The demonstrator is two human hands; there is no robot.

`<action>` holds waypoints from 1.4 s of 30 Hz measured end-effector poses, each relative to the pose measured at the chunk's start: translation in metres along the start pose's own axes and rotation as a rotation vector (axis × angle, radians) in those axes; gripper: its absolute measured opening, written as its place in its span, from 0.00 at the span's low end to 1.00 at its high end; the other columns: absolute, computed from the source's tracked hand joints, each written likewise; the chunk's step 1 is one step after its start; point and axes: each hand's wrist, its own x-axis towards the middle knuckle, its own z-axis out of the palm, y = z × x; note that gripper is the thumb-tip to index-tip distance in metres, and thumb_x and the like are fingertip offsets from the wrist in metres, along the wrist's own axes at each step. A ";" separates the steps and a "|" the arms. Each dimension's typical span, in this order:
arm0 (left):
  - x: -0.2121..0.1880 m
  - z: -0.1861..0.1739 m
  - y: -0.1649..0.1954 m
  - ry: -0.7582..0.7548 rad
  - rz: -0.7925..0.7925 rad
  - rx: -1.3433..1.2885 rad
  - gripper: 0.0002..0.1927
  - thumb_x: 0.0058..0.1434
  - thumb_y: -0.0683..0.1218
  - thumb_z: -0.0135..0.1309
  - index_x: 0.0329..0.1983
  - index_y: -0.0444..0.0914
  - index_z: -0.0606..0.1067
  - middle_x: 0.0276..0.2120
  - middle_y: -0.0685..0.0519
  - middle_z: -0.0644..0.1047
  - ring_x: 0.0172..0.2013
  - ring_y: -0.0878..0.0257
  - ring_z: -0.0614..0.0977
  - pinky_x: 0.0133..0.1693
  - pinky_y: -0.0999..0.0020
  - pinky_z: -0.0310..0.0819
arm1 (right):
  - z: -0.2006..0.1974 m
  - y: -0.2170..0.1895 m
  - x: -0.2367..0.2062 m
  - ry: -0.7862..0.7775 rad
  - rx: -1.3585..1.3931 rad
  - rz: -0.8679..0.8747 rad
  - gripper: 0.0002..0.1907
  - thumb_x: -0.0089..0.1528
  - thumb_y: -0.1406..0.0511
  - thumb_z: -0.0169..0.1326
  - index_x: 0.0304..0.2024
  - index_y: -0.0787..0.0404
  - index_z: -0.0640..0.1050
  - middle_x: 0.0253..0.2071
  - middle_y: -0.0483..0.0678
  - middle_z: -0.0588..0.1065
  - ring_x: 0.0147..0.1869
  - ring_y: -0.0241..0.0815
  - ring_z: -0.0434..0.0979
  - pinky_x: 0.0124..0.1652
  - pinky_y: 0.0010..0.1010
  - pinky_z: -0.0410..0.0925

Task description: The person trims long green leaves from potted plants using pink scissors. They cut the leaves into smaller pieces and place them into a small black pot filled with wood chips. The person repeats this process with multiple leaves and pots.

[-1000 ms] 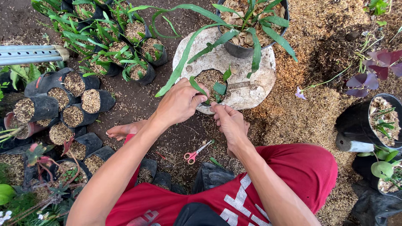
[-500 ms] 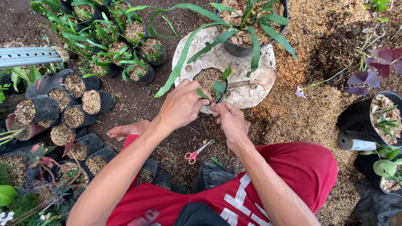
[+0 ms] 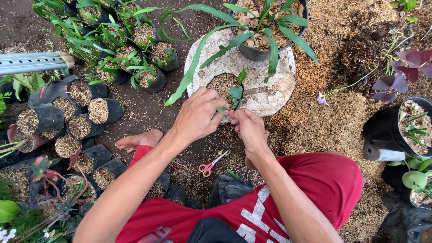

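With our left hand gripping the near rim of the small husk-filled bag and our right hand, just beside it, pinching the green seedling, we seem mid-planting, so next likely calls for firming husk around its stem.

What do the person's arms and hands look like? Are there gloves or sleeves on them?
No gloves and no sleeves. The left hand and right hand are bare, and both arms are bare all the way up the picture. No watch, ring or bracelet shows. The person wears red shorts with white markings, and one foot is bare too.
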 end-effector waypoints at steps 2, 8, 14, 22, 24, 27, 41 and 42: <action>0.000 0.001 0.001 0.005 0.014 0.025 0.09 0.54 0.44 0.63 0.38 0.39 0.81 0.36 0.51 0.74 0.43 0.54 0.75 0.48 0.59 0.71 | 0.000 -0.001 0.000 0.009 0.016 0.010 0.11 0.64 0.61 0.52 0.38 0.59 0.83 0.30 0.40 0.75 0.28 0.27 0.66 0.27 0.20 0.60; 0.001 0.001 0.001 0.011 -0.005 -0.047 0.12 0.56 0.46 0.63 0.40 0.36 0.81 0.35 0.50 0.75 0.41 0.53 0.75 0.47 0.57 0.71 | -0.002 0.000 0.002 0.015 0.026 0.006 0.11 0.64 0.61 0.53 0.38 0.59 0.83 0.29 0.41 0.75 0.28 0.28 0.67 0.28 0.19 0.60; 0.003 0.002 0.001 0.011 -0.013 -0.007 0.10 0.59 0.46 0.62 0.39 0.36 0.80 0.34 0.50 0.75 0.41 0.53 0.75 0.46 0.57 0.71 | -0.002 -0.001 0.001 0.009 0.022 0.011 0.11 0.64 0.61 0.52 0.38 0.59 0.83 0.29 0.40 0.75 0.29 0.28 0.67 0.28 0.19 0.60; 0.003 -0.001 0.002 -0.013 0.020 -0.011 0.11 0.57 0.46 0.63 0.40 0.36 0.79 0.35 0.50 0.75 0.41 0.53 0.75 0.47 0.57 0.71 | -0.002 -0.005 -0.001 0.014 0.021 0.036 0.11 0.64 0.62 0.51 0.37 0.59 0.82 0.29 0.40 0.75 0.28 0.28 0.66 0.27 0.20 0.60; 0.003 -0.004 0.002 -0.021 0.017 -0.007 0.13 0.55 0.47 0.64 0.40 0.36 0.79 0.36 0.49 0.75 0.42 0.53 0.75 0.48 0.57 0.71 | -0.002 -0.005 -0.001 0.023 0.015 0.045 0.11 0.64 0.62 0.51 0.38 0.59 0.82 0.29 0.39 0.74 0.28 0.28 0.66 0.27 0.20 0.60; 0.002 -0.009 0.002 0.025 0.048 0.009 0.18 0.53 0.48 0.65 0.44 0.35 0.78 0.41 0.48 0.75 0.46 0.51 0.74 0.49 0.55 0.70 | -0.003 -0.004 -0.001 0.002 0.025 0.023 0.11 0.64 0.61 0.51 0.38 0.59 0.82 0.29 0.40 0.75 0.28 0.28 0.67 0.27 0.19 0.60; -0.015 0.006 -0.012 -0.083 0.265 0.427 0.34 0.55 0.53 0.63 0.66 0.41 0.71 0.65 0.51 0.70 0.74 0.51 0.56 0.72 0.39 0.41 | -0.004 0.003 0.001 -0.001 0.035 0.013 0.11 0.64 0.60 0.53 0.38 0.58 0.82 0.29 0.38 0.75 0.27 0.26 0.66 0.25 0.18 0.59; -0.015 0.007 -0.012 -0.091 0.255 0.428 0.34 0.55 0.53 0.63 0.64 0.41 0.71 0.65 0.51 0.70 0.74 0.51 0.57 0.71 0.38 0.42 | -0.004 0.002 0.001 0.003 0.035 0.012 0.11 0.64 0.60 0.52 0.38 0.57 0.82 0.29 0.38 0.75 0.27 0.26 0.66 0.25 0.18 0.59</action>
